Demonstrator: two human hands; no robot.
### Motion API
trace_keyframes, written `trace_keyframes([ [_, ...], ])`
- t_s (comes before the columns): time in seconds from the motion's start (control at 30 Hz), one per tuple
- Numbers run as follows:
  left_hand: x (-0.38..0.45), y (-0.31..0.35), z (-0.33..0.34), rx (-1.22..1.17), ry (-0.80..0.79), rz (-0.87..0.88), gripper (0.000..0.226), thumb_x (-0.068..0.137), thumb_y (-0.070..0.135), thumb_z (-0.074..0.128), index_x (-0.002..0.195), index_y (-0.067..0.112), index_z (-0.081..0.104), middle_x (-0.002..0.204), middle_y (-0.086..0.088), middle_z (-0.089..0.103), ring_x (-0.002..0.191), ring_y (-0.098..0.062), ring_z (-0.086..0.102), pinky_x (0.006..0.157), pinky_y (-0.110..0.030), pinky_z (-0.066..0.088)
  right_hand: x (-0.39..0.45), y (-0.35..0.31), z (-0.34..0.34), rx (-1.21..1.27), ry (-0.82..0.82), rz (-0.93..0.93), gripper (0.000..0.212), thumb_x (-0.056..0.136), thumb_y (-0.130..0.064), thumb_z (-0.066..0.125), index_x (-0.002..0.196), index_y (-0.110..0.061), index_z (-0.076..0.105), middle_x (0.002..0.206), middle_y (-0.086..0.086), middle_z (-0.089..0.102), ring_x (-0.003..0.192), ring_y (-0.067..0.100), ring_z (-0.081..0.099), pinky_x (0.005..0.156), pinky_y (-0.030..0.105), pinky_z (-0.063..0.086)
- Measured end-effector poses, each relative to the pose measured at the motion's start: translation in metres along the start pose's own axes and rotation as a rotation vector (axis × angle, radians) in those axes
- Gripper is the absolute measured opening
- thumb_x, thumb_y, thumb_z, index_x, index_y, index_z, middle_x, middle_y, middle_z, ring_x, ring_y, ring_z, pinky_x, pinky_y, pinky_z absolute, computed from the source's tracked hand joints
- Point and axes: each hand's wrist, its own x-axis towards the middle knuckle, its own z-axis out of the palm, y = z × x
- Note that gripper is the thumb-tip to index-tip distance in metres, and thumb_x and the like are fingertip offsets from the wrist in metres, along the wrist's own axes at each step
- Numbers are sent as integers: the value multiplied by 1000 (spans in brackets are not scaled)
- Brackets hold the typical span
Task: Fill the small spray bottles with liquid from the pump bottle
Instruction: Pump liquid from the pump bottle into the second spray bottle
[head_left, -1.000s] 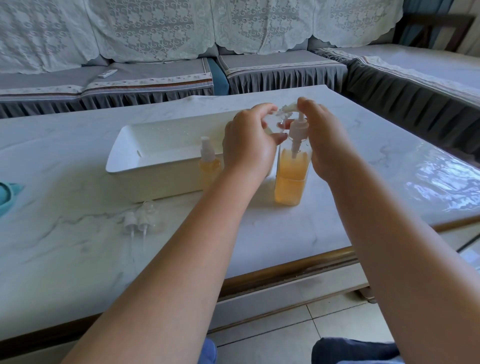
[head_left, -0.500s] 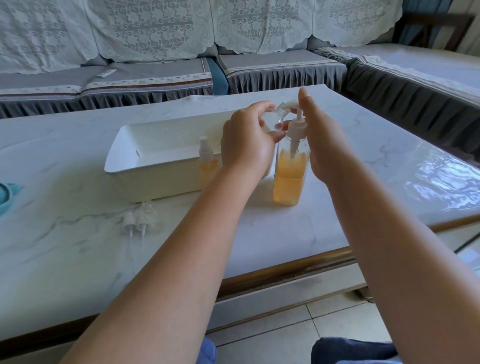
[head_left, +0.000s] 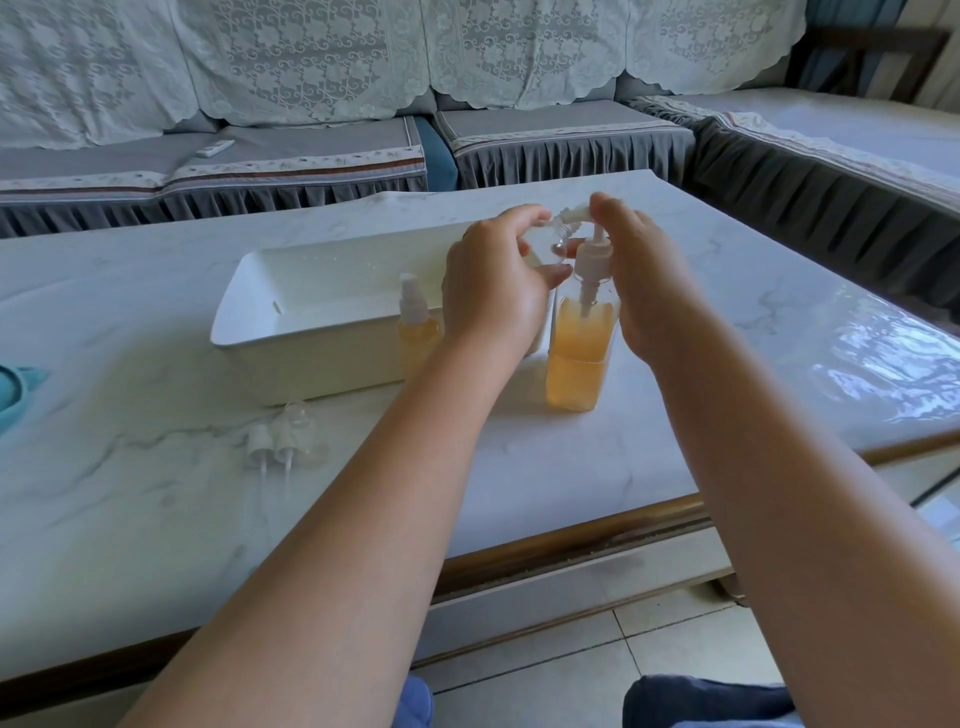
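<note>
The pump bottle (head_left: 577, 358), clear with orange liquid and a white pump head, stands on the marble table (head_left: 519, 457). My right hand (head_left: 644, 280) rests on top of the pump head, its fingertips over the nozzle. My left hand (head_left: 493, 280) holds a small clear spray bottle (head_left: 558, 248) just under the nozzle; most of that bottle is hidden by my fingers. Another small spray bottle (head_left: 415, 332), filled with orange liquid and capped, stands to the left in front of the tray.
A white rectangular tray (head_left: 311, 312) sits behind the bottles. Two loose spray caps with tubes (head_left: 275, 447) and a clear small bottle (head_left: 306, 431) lie on the table at front left. A teal object (head_left: 15, 389) is at the left edge. Sofas surround the table.
The pump head has risen slightly under my right hand. My left hand keeps the small bottle under the nozzle, almost unmoved.
</note>
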Motion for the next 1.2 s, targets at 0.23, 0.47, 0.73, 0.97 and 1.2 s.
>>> trace_keyframes([
  [0.23,-3,-4,3,35,-27,-10,48,80,21,76,125,30,62,96,6,58,99,-19,57,85,-32,46,2,2,-1,93,73,-23,18,99,-15,49,115,-9,56,78,-3,59,62,4,53,48,14,41],
  [0.47,-1,3,1,-20,17,-12,50,79,23,77,126,29,61,103,2,64,97,-16,57,77,-26,41,8,6,-2,71,14,-4,60,95,-60,46,126,-10,58,91,3,73,68,7,67,53,22,46],
  [0.73,-1,2,1,-17,16,-16,50,79,23,77,127,28,61,101,3,63,96,-16,57,76,-25,41,5,4,-2,114,16,5,38,98,-36,53,123,-8,54,86,2,69,72,8,65,59,23,47],
  [0.97,-5,-3,4,21,-30,-22,50,80,20,75,127,29,61,103,2,62,101,-19,58,88,-31,46,7,10,-5,110,112,-21,46,90,-25,65,130,-10,49,95,1,64,85,11,62,76,28,46],
  [1.2,0,1,1,-15,18,-1,53,78,21,77,128,27,60,105,2,65,96,-17,56,81,-29,45,8,7,-8,136,-13,-42,48,92,-46,60,118,-5,60,90,4,75,88,12,72,78,31,51],
])
